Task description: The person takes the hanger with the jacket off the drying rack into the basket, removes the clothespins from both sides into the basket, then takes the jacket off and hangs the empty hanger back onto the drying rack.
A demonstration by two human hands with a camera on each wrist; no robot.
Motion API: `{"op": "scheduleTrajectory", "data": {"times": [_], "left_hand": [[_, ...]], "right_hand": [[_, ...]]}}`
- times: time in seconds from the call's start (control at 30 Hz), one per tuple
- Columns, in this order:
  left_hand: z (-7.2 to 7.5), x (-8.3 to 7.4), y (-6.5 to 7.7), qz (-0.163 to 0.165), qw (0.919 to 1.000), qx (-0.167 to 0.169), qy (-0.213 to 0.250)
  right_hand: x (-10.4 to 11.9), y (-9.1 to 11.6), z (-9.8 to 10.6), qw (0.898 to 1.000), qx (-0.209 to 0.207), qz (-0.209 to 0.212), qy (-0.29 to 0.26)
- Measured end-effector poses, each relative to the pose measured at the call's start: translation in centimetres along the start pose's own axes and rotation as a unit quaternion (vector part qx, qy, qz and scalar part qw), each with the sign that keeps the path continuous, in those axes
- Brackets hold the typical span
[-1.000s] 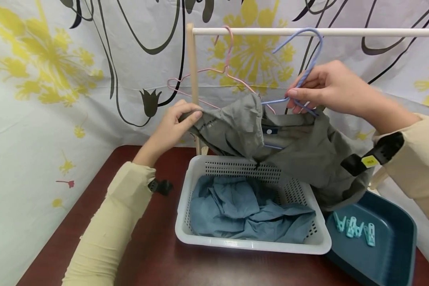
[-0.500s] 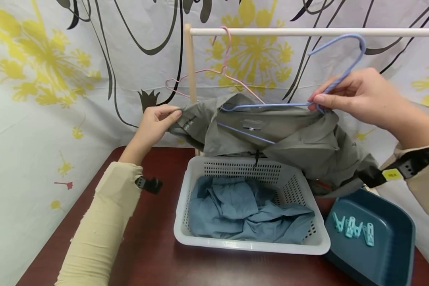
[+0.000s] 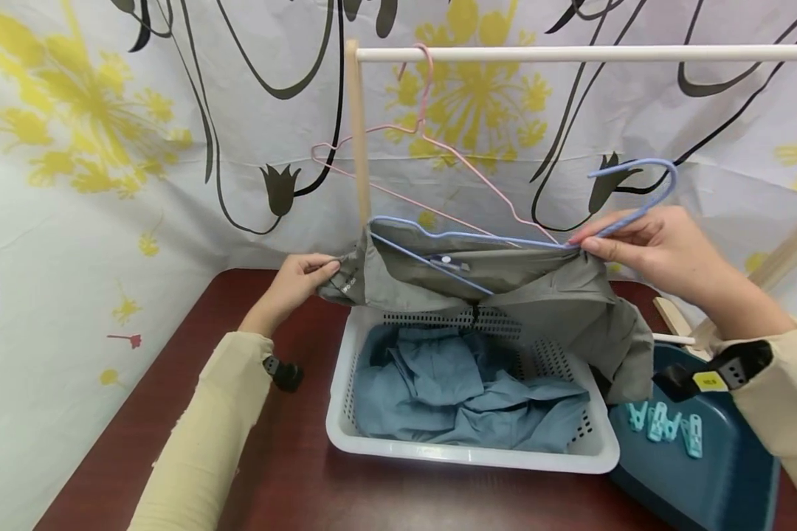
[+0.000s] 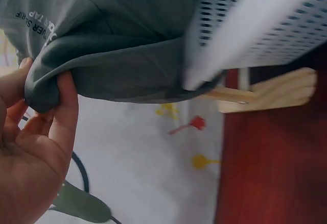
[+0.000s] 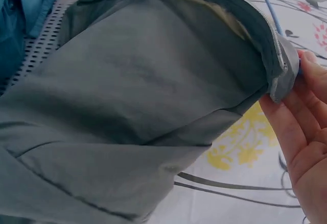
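My right hand [image 3: 671,254] pinches a blue hanger [image 3: 674,177] at the base of its hook, beside the collar edge of a grey zip jacket [image 3: 551,317]. In the right wrist view, the jacket's zip edge [image 5: 278,55] lies right at those fingertips. The hanger's left end sits inside the jacket's neck opening, toward the left shoulder. Farther left, my left hand [image 3: 295,287] pinches the jacket's printed shoulder, and the left wrist view shows the cloth [image 4: 43,89] folded between thumb and fingers. The jacket hangs over the back of a white basket.
The white basket [image 3: 471,456] holds a crumpled blue garment [image 3: 438,376]. At right, a dark blue tray [image 3: 724,472] holds several teal clothespins [image 3: 657,422]. Behind, a rack's white rail [image 3: 571,53] bears a pink hanger [image 3: 426,88]. Everything stands on a dark red table [image 3: 279,457].
My right hand has moved right, then down with the hanger. More of the hanger's left arm shows in the neck opening. My left hand has moved left and down, stretching the jacket wider.
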State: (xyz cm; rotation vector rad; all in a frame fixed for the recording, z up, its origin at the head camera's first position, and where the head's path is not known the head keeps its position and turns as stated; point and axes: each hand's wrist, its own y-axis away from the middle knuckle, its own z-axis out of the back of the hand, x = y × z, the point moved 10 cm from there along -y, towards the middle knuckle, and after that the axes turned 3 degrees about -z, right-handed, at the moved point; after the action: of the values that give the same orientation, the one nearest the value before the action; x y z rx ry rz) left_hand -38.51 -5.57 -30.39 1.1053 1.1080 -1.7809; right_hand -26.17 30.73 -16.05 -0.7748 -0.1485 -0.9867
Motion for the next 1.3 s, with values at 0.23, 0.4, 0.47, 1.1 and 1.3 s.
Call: {"op": "scheduleTrajectory", "data": {"times": [0.23, 0.4, 0.47, 1.1, 1.3], "left_hand": [[-0.6, 1.7, 0.8, 0.013, 0.9999, 0.01, -0.005], [-0.8, 0.9, 1.2, 0.005, 0.9992, 0.009, -0.04], [-1.0, 0.5, 1.4, 0.002, 0.9983, 0.014, -0.056], [-4.1, -0.1, 1.7, -0.026, 0.9921, 0.085, -0.088], [-4.4, 0.1, 2.0, -0.032, 0.988, 0.102, -0.111]], "right_hand": [[-0.7, 0.3, -1.0, 0.998, -0.002, -0.021, -0.053], [0.3, -1.2, -1.0, 0.999, -0.015, -0.007, -0.045], [0.8, -2.0, -1.2, 0.999, -0.008, -0.004, -0.049], [5.6, -7.4, -5.3, 0.984, 0.082, 0.014, -0.156], [7.9, -8.7, -4.4, 0.978, 0.05, 0.034, -0.198]]}}
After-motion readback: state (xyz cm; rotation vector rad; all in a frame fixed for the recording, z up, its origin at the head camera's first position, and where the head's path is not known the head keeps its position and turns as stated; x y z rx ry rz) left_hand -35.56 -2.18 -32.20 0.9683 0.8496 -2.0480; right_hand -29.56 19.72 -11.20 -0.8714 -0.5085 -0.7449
